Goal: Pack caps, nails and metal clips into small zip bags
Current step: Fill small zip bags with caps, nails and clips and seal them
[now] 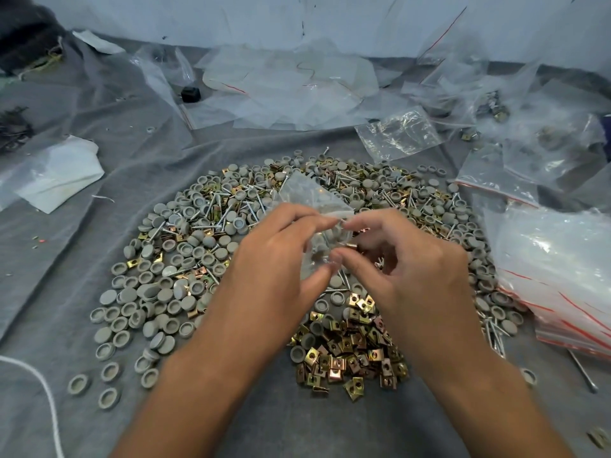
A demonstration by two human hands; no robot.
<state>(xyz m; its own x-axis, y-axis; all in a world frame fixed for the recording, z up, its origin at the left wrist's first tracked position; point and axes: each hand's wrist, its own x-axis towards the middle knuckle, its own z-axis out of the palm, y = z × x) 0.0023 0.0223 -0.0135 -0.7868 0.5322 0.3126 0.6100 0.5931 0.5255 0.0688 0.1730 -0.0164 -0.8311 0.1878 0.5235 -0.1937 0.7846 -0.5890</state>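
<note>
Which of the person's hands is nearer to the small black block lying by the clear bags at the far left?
Left. The left hand is nearer the black block, which lies far beyond it; the right hand is farther right.

A small clear zip bag (314,206) is held above the middle of the heap, mouth toward six o'clock, a few pieces inside. Round grey caps (158,292) spread from seven to twelve o'clock, silver nails (224,209) mixed among them. Brass-coloured metal clips (350,352) cluster at six o'clock.
</note>
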